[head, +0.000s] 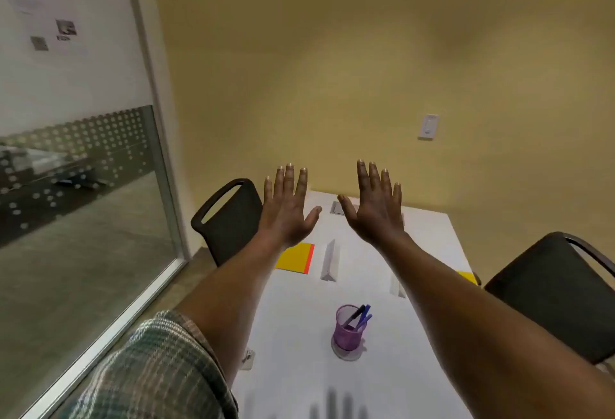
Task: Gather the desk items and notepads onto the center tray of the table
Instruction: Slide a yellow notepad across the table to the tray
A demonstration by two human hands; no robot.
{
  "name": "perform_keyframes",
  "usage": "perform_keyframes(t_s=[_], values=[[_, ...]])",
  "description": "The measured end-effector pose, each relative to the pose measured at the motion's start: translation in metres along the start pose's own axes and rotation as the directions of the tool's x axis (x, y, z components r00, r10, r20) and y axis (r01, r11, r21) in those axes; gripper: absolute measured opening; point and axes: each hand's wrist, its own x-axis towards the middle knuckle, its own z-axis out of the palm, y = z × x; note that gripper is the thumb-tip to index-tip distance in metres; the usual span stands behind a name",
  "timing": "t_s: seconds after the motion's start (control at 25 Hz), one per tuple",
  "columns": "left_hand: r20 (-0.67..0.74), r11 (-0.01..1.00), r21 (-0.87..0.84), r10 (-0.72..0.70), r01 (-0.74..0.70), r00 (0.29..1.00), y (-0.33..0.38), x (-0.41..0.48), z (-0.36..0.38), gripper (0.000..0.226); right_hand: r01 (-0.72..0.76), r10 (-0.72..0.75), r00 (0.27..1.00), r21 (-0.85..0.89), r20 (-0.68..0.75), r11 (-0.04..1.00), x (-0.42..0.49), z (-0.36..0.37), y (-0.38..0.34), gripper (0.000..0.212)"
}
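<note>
Both my hands are raised above the white table (299,352), palms down and fingers spread, holding nothing. My left hand (288,207) hovers over the table's far left part, my right hand (376,209) over its far middle. Below my left hand lies a yellow notepad with a red edge (296,257). A white folded name tent (330,260) stands beside it. A second tent (397,287) and another yellow notepad (467,277) are partly hidden by my right forearm. A purple mesh pen cup (349,327) with pens sits on a round coaster nearer to me.
A dark chair (229,215) stands at the table's left side, another (559,292) at its right. A grey power plate (338,208) is set in the table's far end. A small white object (248,358) lies at the left edge. A glass wall runs along the left.
</note>
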Motion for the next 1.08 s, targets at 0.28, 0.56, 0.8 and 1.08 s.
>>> perform_keyframes(t_s=[0.28, 0.56, 0.8, 1.08], values=[[0.171, 0.998, 0.005, -0.069, 0.069, 0.983, -0.058, -0.087, 0.056, 0.086, -0.037, 0.030, 0.977, 0.030, 0.212, 0.999, -0.064, 0.091, -0.051, 0.080], [0.329, 0.986, -0.046, -0.139, 0.163, 0.934, -0.111, -0.155, 0.089, 0.083, -0.073, 0.042, 0.915, 0.063, 0.400, 0.995, -0.124, 0.154, -0.103, 0.080], [0.416, 0.970, -0.065, -0.189, 0.236, 0.889, -0.165, -0.201, 0.104, 0.081, -0.125, 0.079, 0.851, 0.054, 0.519, 0.991, -0.156, 0.199, -0.154, 0.080], [0.474, 0.953, -0.068, -0.231, 0.296, 0.850, -0.235, -0.227, 0.099, 0.080, -0.147, 0.090, 0.834, 0.062, 0.545, 0.987, -0.153, 0.236, -0.231, 0.082]])
